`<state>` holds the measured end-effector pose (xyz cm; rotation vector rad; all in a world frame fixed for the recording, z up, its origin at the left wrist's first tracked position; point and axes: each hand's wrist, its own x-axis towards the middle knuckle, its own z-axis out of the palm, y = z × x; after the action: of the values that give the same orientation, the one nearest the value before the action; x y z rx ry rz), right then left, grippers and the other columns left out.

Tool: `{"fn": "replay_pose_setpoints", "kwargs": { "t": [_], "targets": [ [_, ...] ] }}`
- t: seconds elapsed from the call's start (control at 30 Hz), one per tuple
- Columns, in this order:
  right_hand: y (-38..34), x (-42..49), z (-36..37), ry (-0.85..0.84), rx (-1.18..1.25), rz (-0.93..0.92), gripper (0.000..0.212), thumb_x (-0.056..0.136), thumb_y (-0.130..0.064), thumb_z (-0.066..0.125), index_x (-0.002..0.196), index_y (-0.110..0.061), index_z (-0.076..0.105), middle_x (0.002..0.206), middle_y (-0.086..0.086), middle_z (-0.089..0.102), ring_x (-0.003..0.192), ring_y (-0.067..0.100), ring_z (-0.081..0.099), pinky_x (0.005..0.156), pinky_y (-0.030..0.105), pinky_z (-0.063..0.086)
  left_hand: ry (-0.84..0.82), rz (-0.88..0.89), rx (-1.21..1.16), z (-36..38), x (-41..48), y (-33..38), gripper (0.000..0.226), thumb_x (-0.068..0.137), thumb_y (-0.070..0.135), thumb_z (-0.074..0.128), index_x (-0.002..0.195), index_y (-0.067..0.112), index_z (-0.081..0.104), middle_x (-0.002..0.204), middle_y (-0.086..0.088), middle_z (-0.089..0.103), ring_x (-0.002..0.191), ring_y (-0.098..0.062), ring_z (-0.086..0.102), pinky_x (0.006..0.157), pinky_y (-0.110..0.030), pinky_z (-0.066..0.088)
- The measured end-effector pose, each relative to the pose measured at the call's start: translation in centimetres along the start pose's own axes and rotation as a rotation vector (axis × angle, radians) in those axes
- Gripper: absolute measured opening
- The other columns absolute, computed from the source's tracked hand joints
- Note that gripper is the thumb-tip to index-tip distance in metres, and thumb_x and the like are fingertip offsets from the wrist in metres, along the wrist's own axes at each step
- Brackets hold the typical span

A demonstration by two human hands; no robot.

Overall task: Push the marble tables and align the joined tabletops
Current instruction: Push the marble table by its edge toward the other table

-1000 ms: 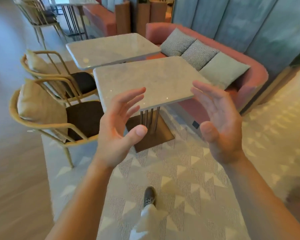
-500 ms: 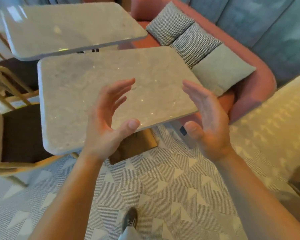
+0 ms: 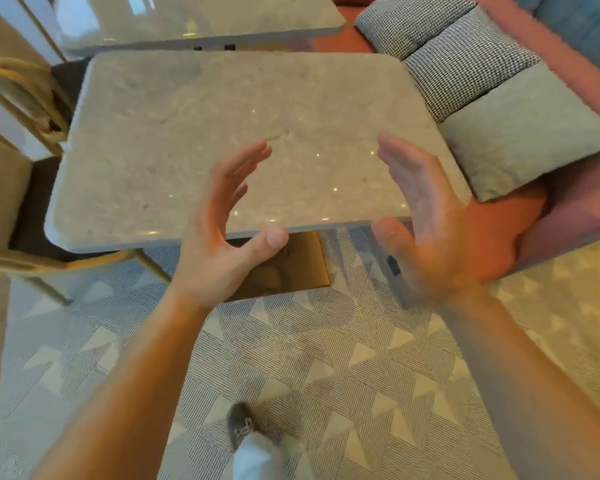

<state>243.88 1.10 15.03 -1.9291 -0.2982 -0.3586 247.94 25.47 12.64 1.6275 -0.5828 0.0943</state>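
Left hand point(image 3: 222, 244) and right hand point(image 3: 426, 230) poised at the near table point(image 3: 194, 140) edge, fingers spread, empty, seemingly not touching, ready to push toward the far table point(image 3: 187, 19).

Single head view looks steeply down, close over near marble table point(image 3: 222, 140); edges somewhat blurred.

We see both hands spread wide, palms facing, at the near edge of the near marble table point(image 3: 194, 140): left hand point(image 3: 219, 237), right hand point(image 3: 426, 223). A second marble table point(image 3: 187, 22) stands beyond its far edge, apart.
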Motion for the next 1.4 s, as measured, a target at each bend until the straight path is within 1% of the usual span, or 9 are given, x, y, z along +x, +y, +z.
{"fn": "replay_pose_setpoints", "kwargs": {
  "t": [0.2, 0.37, 0.47, 0.57, 0.63, 0.77, 1.0, 1.2, 1.4],
  "targets": [
    [6.1, 0.9, -2.9, -0.032, -0.075, 0.046, 0.105, 0.083, -0.084, 0.06, 0.158, -0.014, 0.038, 0.165, 0.001, 0.042, 0.157, 0.011, 0.035, 0.128, 0.033, 0.029, 0.03, -0.135, 0.131, 4.0, 0.9, -4.2, 0.092, 0.079, 0.085, 0.066, 0.157, 0.044, 0.038, 0.167, 0.011, 0.045, 0.159, -0.01, 0.038, 0.131, -0.057, 0.027],
    [14.2, 5.7, -2.5, -0.03, -0.091, 0.109, 0.129, 0.07, -0.093, 0.061, 0.163, -0.01, 0.029, 0.168, -0.005, 0.034, 0.157, 0.001, 0.029, 0.129, 0.028, 0.027, 0.104, -0.189, 0.157, 6.2, 6.4, -11.6, 0.121, 0.075, 0.092, 0.061, 0.167, 0.027, 0.018, 0.176, 0.006, 0.027, 0.163, -0.01, 0.028, 0.134, -0.04, 0.023],
    [18.8, 8.0, -1.1, -0.044, -0.088, 0.128, 0.133, 0.066, -0.096, 0.059, 0.165, -0.013, 0.028, 0.168, -0.007, 0.03, 0.156, -0.003, 0.026, 0.127, 0.019, 0.023, 0.104, -0.187, 0.188, 6.2, 8.0, -15.5, 0.125, 0.073, 0.092, 0.063, 0.168, 0.028, 0.014, 0.178, 0.004, 0.023, 0.165, -0.009, 0.022, 0.132, -0.026, 0.02],
    [23.0, 8.6, 0.4, -0.089, -0.132, 0.118, 0.126, 0.069, -0.096, 0.057, 0.164, -0.019, 0.028, 0.169, -0.009, 0.026, 0.164, 0.013, 0.018, 0.129, 0.02, 0.018, 0.073, -0.229, 0.341, 5.1, 8.5, -18.7, 0.129, 0.065, 0.097, 0.063, 0.167, 0.034, 0.016, 0.178, 0.008, 0.02, 0.169, -0.025, 0.008, 0.135, -0.054, 0.012],
    [25.2, 8.5, 0.9, -0.139, -0.232, 0.115, 0.122, 0.072, -0.096, 0.053, 0.163, -0.018, 0.031, 0.17, -0.007, 0.026, 0.165, 0.018, 0.014, 0.129, 0.02, 0.016, -0.01, -0.237, 0.605, 4.4, 8.5, -20.4, 0.129, 0.058, 0.1, 0.059, 0.165, 0.038, 0.02, 0.176, 0.009, 0.019, 0.168, -0.033, 0.003, 0.134, -0.062, 0.005],
    [28.1, 8.1, 2.3, -0.089, -0.647, -0.119, 0.108, 0.084, -0.088, 0.047, 0.154, -0.007, 0.05, 0.161, 0.01, 0.05, 0.154, 0.03, 0.042, 0.122, 0.046, 0.036, -0.183, -0.226, 1.046, 4.4, 8.4, -22.6, 0.125, 0.059, 0.104, 0.044, 0.166, 0.042, 0.028, 0.178, 0.007, 0.022, 0.168, -0.033, 0.009, 0.134, -0.057, 0.008],
    [28.2, 7.4, 2.6, -0.033, -0.774, -0.118, 0.095, 0.082, -0.085, 0.052, 0.143, -0.012, 0.064, 0.148, 0.007, 0.065, 0.138, 0.029, 0.061, 0.112, 0.045, 0.044, -0.178, -0.256, 1.134, 4.9, 8.1, -22.6, 0.116, 0.062, 0.106, 0.037, 0.161, 0.046, 0.038, 0.176, 0.008, 0.03, 0.166, -0.03, 0.022, 0.134, -0.053, 0.015],
    [26.7, 7.6, 2.4, -0.113, -0.79, 0.085, 0.109, 0.072, -0.094, 0.038, 0.151, -0.022, 0.056, 0.159, 0.006, 0.054, 0.149, 0.029, 0.048, 0.121, 0.046, 0.036, -0.182, -0.356, 1.283, 4.6, 5.4, -22.2, 0.13, 0.052, 0.115, 0.014, 0.165, 0.052, 0.013, 0.181, 0.003, 0.012, 0.167, -0.04, 0.01, 0.132, -0.066, 0.006],
    [27.0, 6.7, 2.3, -0.329, -1.059, 0.064, 0.138, 0.054, -0.112, 0.001, 0.165, -0.035, 0.029, 0.173, 0.006, 0.031, 0.162, 0.037, 0.024, 0.129, 0.057, 0.017, -0.16, -0.34, 1.352, 4.8, 5.1, -22.3, 0.122, 0.058, 0.114, 0.023, 0.164, 0.055, 0.008, 0.181, 0.005, 0.012, 0.167, -0.04, 0.011, 0.131, -0.067, 0.006]
  ]
}}
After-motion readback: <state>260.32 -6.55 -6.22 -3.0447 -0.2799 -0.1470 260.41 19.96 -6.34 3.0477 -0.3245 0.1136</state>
